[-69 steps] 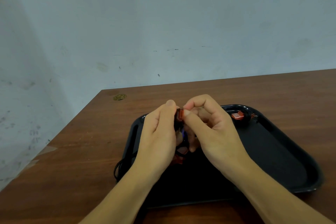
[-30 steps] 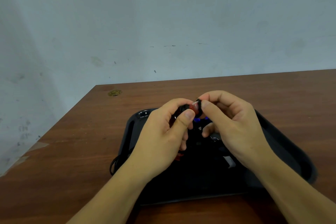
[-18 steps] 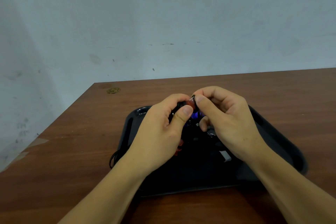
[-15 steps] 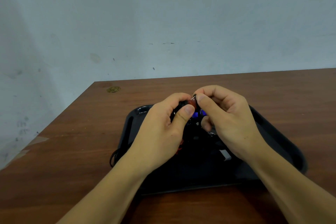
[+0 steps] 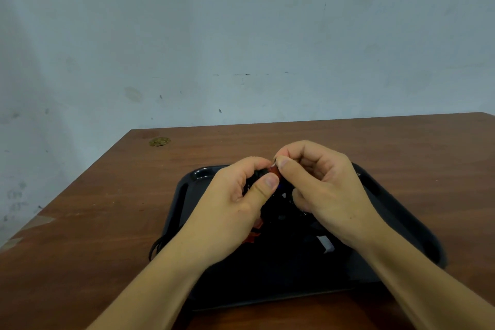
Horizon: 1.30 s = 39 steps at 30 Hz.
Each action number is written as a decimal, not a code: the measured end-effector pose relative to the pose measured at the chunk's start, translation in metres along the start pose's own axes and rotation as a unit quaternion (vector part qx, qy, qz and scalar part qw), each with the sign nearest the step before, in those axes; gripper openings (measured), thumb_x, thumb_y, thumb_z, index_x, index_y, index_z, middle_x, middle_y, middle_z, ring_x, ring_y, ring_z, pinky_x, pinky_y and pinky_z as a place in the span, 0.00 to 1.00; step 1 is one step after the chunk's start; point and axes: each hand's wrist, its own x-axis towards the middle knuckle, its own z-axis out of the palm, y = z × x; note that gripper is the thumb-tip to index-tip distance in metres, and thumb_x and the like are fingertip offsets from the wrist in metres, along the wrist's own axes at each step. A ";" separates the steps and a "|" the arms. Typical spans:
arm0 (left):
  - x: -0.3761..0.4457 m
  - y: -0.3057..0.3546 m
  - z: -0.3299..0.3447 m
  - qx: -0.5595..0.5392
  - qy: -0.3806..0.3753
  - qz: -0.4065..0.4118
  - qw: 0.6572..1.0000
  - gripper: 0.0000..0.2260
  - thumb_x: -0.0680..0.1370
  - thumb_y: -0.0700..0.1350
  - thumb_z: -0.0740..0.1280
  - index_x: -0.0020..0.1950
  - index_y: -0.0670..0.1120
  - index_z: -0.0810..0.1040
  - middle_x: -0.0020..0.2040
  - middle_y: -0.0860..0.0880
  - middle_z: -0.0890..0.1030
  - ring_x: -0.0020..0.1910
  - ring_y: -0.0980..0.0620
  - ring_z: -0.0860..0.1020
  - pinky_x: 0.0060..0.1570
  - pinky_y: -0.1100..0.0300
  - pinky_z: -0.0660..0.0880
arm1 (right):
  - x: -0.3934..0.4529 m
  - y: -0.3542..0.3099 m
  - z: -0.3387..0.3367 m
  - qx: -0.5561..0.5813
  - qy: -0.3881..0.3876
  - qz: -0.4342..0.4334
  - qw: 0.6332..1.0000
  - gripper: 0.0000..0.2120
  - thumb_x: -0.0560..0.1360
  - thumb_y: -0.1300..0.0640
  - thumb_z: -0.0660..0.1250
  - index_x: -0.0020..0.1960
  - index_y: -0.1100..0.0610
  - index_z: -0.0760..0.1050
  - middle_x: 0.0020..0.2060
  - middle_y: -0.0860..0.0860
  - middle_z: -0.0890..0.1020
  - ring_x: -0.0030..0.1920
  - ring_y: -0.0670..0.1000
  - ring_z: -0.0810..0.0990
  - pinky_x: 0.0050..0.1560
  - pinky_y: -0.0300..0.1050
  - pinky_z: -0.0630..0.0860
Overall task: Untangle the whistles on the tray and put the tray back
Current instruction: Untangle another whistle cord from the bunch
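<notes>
A black tray [image 5: 401, 211] lies on the brown wooden table [image 5: 107, 209] in front of me. Above its middle, my left hand [image 5: 235, 201] and my right hand [image 5: 324, 190] meet, both pinching a tangle of whistles [image 5: 276, 175] on black cords. A red whistle shows between my thumbs, with a bit of blue just below it. Another red piece [image 5: 253, 236] hangs under my left hand. A small white piece [image 5: 325, 244] lies on the tray under my right wrist. Most of the tangle is hidden by my fingers.
A loop of black cord [image 5: 156, 246] spills over the tray's left rim onto the table. A round brass-coloured fitting [image 5: 159, 141] sits at the table's far left corner. A pale wall stands behind the table. The table's left edge runs diagonally.
Both hands stay joined over the tray on the tangle; the fingers have shifted slightly. Since the earliest frame the hands moved a little right, now covering the tray's far right.
</notes>
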 end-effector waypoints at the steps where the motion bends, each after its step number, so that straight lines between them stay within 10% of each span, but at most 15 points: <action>1: 0.001 -0.001 -0.001 0.004 -0.002 -0.003 1.000 0.11 0.80 0.50 0.63 0.58 0.48 0.79 0.30 0.58 0.74 0.25 0.60 0.68 0.29 0.66 0.66 | 0.001 -0.001 0.000 -0.005 -0.002 -0.001 1.000 0.06 0.80 0.62 0.66 0.45 0.59 0.80 0.36 0.66 0.76 0.23 0.46 0.67 0.23 0.39 0.64; 5: 0.003 -0.003 -0.003 0.020 -0.015 -0.013 1.000 0.06 0.83 0.44 0.63 0.57 0.46 0.77 0.32 0.62 0.76 0.26 0.62 0.72 0.30 0.71 0.67 | 0.002 0.000 0.001 0.000 -0.005 0.000 1.000 0.08 0.80 0.63 0.66 0.44 0.57 0.81 0.38 0.71 0.73 0.24 0.48 0.65 0.22 0.41 0.61; 8: 0.002 0.000 -0.002 -0.035 -0.022 -0.030 0.999 0.10 0.80 0.48 0.64 0.58 0.46 0.78 0.35 0.46 0.73 0.27 0.47 0.65 0.28 0.52 0.65 | 0.003 0.000 0.001 0.001 -0.009 -0.003 1.000 0.08 0.80 0.63 0.66 0.43 0.57 0.80 0.36 0.70 0.72 0.23 0.48 0.64 0.22 0.41 0.61; 14: 0.002 -0.005 0.003 -0.105 -0.012 -0.052 0.993 0.15 0.79 0.46 0.63 0.62 0.40 0.77 0.36 0.44 0.66 0.31 0.44 0.57 0.31 0.47 0.54 | 0.003 0.001 0.004 -0.037 -0.017 -0.032 0.999 0.08 0.80 0.67 0.65 0.44 0.60 0.77 0.28 0.42 0.75 0.22 0.40 0.71 0.26 0.28 0.66; 23: -0.001 -0.008 0.001 -0.184 -0.059 -0.081 0.978 0.11 0.79 0.44 0.64 0.56 0.37 0.78 0.34 0.47 0.65 0.31 0.56 0.63 0.27 0.63 0.62 | -0.002 0.004 0.003 0.000 -0.016 0.011 1.000 0.10 0.81 0.65 0.65 0.42 0.62 0.79 0.28 0.51 0.75 0.21 0.44 0.64 0.22 0.36 0.59; 31: 0.006 -0.003 0.002 -0.200 0.018 -0.087 0.976 0.14 0.76 0.47 0.68 0.58 0.43 0.80 0.30 0.48 0.72 0.26 0.52 0.65 0.29 0.58 0.65 | 0.001 0.013 0.001 0.050 0.037 0.028 0.998 0.15 0.84 0.59 0.59 0.55 0.50 0.85 0.29 0.53 0.69 0.30 0.48 0.68 0.26 0.42 0.70; 39: 0.003 -0.002 0.001 -0.185 0.041 -0.082 0.978 0.14 0.74 0.50 0.68 0.54 0.41 0.77 0.29 0.48 0.71 0.25 0.53 0.65 0.29 0.57 0.63 | 0.002 0.009 0.001 0.015 0.031 0.001 0.999 0.08 0.80 0.65 0.65 0.47 0.56 0.82 0.33 0.51 0.79 0.30 0.47 0.72 0.27 0.39 0.72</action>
